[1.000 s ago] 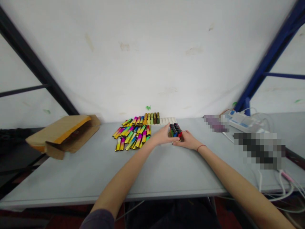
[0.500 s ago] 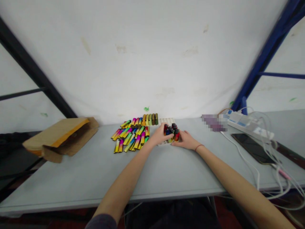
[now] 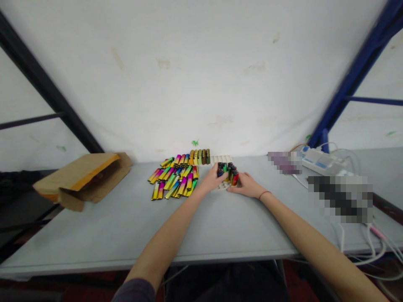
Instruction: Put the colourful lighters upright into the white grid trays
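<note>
A cluster of upright, shiny coloured sticks with dark tops, which look like lighters [image 3: 234, 178], stands in a white slotted tray [image 3: 223, 185]. My left hand [image 3: 214, 178] is curled round the left side of the cluster, thumb in front and most fingers hidden behind. On the right side my right hand [image 3: 247, 184] is bent against the lighters, its thumb low by the tray's front edge. To the left, a spread of lighters in gold, magenta and green wraps [image 3: 173, 182] lies flat on the table [image 3: 141, 239].
Upright gold-topped pieces stand in rows [image 3: 200, 157] by the wall, beside the tray's bare back part. An opened brown cardboard package [image 3: 85, 176] lies at left. At right are a white power strip [image 3: 324, 161], white cables [image 3: 373, 245] and blurred-out items. Metal frame posts flank the table.
The view has shifted slightly. My left hand's fingers have moved a little at the cluster, and a green lighter now shows by its thumb. My right hand has stayed nearly still.
</note>
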Action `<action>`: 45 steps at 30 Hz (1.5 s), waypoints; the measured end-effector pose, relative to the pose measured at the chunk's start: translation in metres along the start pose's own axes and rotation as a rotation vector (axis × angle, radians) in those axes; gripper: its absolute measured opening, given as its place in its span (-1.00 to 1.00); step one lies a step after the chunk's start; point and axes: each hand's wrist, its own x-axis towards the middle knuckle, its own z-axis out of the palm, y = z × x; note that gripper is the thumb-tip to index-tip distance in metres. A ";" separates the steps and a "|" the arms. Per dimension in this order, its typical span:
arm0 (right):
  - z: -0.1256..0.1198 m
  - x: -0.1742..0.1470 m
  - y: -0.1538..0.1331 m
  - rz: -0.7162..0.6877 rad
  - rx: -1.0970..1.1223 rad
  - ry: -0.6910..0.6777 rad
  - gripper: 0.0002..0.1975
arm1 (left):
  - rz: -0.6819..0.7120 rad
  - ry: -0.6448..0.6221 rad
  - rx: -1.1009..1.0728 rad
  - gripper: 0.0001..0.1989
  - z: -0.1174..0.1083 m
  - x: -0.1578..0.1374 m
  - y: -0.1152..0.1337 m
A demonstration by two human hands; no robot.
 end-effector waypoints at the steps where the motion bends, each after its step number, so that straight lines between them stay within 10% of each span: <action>1: 0.000 0.000 0.000 0.004 -0.002 0.000 -0.51 | -0.005 0.010 -0.002 -0.70 -0.001 0.000 0.001; 7: 0.002 0.000 0.001 -0.003 -0.003 0.010 -0.50 | -0.039 -0.058 0.062 -0.68 0.002 -0.003 0.006; 14: 0.001 0.000 0.002 -0.008 0.010 0.022 -0.46 | -0.090 0.191 -0.073 -0.75 -0.004 0.003 0.016; 19: 0.000 -0.001 0.000 0.018 0.022 0.005 -0.43 | -0.299 0.366 -0.170 -0.66 -0.072 0.014 0.006; 27: 0.000 -0.003 -0.002 0.017 0.033 -0.024 -0.41 | -0.705 0.268 0.338 -0.75 -0.170 0.027 -0.043; 45: 0.002 -0.001 -0.003 0.045 0.057 -0.036 -0.36 | -0.687 0.185 0.847 -0.47 -0.151 0.049 -0.053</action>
